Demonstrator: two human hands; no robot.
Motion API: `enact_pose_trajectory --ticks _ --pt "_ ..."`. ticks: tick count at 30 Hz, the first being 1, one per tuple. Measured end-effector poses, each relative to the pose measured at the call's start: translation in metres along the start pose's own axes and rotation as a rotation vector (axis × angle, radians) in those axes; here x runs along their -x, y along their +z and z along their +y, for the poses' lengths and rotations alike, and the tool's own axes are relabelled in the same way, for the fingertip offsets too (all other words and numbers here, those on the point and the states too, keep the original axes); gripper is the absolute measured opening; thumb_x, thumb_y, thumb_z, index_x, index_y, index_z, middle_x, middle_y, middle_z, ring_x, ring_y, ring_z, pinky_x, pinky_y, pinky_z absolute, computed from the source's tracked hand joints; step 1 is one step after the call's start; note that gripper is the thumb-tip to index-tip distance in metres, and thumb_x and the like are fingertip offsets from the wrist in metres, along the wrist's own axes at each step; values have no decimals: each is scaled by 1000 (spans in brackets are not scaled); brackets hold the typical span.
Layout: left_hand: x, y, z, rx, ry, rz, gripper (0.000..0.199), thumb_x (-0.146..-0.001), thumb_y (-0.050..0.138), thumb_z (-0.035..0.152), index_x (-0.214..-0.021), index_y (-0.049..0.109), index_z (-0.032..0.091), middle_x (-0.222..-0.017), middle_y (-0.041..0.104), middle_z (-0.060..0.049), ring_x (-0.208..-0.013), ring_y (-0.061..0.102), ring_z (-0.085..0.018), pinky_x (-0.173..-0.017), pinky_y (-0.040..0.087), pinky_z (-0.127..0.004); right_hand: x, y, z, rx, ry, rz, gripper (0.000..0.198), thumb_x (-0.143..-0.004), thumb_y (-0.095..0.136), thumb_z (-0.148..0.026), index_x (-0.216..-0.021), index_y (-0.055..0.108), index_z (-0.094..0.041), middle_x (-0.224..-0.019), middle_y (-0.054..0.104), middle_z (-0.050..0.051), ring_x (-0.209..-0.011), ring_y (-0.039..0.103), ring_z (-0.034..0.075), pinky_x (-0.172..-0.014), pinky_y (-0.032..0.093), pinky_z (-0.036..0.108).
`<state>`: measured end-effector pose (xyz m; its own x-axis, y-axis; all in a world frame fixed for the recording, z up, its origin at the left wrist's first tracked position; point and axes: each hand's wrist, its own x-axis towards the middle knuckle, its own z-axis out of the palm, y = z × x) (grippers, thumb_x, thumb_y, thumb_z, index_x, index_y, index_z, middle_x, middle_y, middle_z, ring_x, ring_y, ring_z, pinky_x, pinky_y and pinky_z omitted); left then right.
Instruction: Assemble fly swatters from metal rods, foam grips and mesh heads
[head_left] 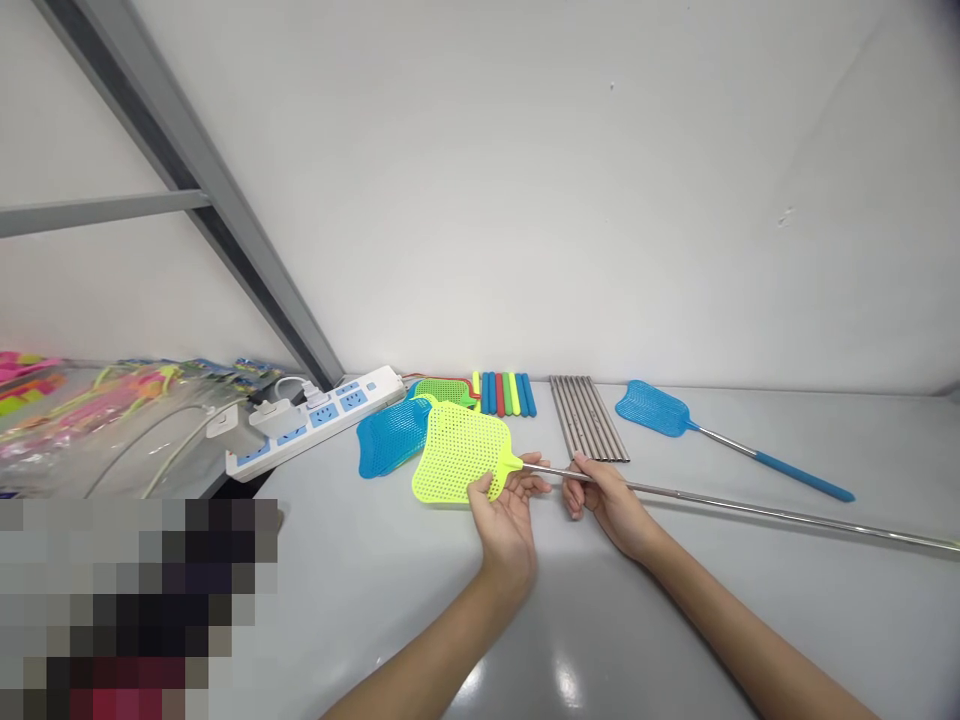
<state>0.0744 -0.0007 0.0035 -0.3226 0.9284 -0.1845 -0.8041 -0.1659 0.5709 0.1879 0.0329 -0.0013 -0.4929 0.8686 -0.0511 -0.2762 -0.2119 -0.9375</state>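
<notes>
A yellow fly swatter (463, 450) with a long, drawn-out metal rod lies across both my hands. My left hand (510, 520) is closed around the neck and lower edge of its mesh head, thumb on top. My right hand (611, 505) pinches the rod a little to the right of the head. The rod runs on to the right edge of the view, where its far end is cut off. Behind the yellow head lie blue swatter heads (390, 438) and a green swatter head (442, 391), partly covered. A finished-looking blue fly swatter (656, 410) rests on the table at right.
Several coloured handle tubes (501, 394) lie in a row by the wall, beside several metal rods (589, 418). A power strip (322, 420) with plugs and cables sits at left, near bagged colourful items (112, 420). A grey metal post (187, 180) stands behind it.
</notes>
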Motion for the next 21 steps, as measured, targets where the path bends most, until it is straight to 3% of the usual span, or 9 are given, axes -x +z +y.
enact_pose_trajectory --ticks 8,21 --pt "1 3 1 -38 -3 9 30 -72 39 33 -69 57 10 -70 62 -10 -53 54 -14 -57 41 -28 -1 -1 2 17 -10 -4 50 -79 31 -50 -46 46 -16 -44 43 1 -44 42 12 -49 32 27" --pt "-1 8 3 -71 36 172 17 -65 58 30 -66 52 14 -58 58 -1 -46 48 -8 -50 38 -21 1 1 4 180 -53 -79 52 -81 26 -47 -47 49 -16 -46 45 2 -47 42 12 -51 33 27"
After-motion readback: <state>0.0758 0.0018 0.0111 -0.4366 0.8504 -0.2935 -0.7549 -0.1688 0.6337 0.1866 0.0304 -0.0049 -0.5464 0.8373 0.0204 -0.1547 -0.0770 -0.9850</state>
